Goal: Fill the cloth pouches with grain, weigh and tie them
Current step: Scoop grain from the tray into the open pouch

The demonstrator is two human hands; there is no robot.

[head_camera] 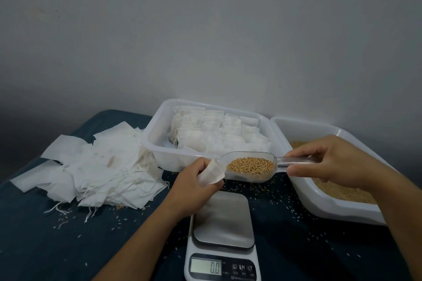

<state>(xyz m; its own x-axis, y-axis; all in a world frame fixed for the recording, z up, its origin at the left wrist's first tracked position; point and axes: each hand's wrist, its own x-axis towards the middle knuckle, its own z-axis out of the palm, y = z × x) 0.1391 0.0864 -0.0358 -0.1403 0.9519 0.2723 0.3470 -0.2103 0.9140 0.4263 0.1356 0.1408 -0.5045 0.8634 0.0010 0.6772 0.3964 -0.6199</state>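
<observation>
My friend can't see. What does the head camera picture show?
A person's right hand tips a clear scoop of grain toward a small cloth pouch held open by the left hand, above a kitchen scale reading 0.0. Empty pouches lie piled at left, with a tub of pouches and a grain tub behind.

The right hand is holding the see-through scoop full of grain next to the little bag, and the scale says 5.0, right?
Not quite. The head view shows the scale reading 0.0, with nothing on its plate. The rest holds: the right hand holds the clear scoop of grain beside the pouch in the left hand.
</observation>
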